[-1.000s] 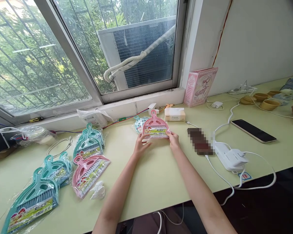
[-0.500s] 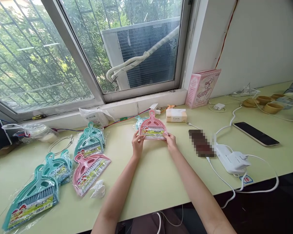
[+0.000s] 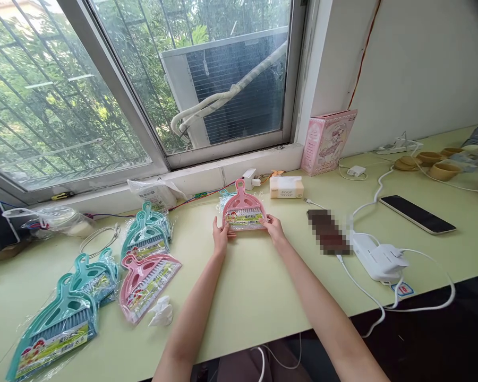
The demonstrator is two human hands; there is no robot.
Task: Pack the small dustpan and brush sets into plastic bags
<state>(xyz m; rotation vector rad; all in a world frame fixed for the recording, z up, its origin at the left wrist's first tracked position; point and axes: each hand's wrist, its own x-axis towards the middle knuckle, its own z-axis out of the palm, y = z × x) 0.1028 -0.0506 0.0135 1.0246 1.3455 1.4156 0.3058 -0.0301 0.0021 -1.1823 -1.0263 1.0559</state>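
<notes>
A pink dustpan and brush set (image 3: 244,206) in clear wrapping is held between my two hands over the table. My left hand (image 3: 222,233) grips its lower left corner, and my right hand (image 3: 273,227) pinches its lower right corner. The handle points away from me and the printed label faces up. Behind it, mostly hidden, lies a teal set (image 3: 225,197). To the left on the table rest a second pink set (image 3: 148,284) and several teal sets (image 3: 58,326), all wrapped.
A crumpled tissue (image 3: 161,311) lies left of my arm. At the back stand a tissue pack (image 3: 286,187) and a pink box (image 3: 329,142). On the right are a power strip (image 3: 376,260) with white cables, a blurred-out dark object (image 3: 329,232) and a phone (image 3: 417,214).
The held pink set has shifted slightly left, its handle end tilting left. My left hand's fingers have spread a little under its corner. The other sets stay in place.
</notes>
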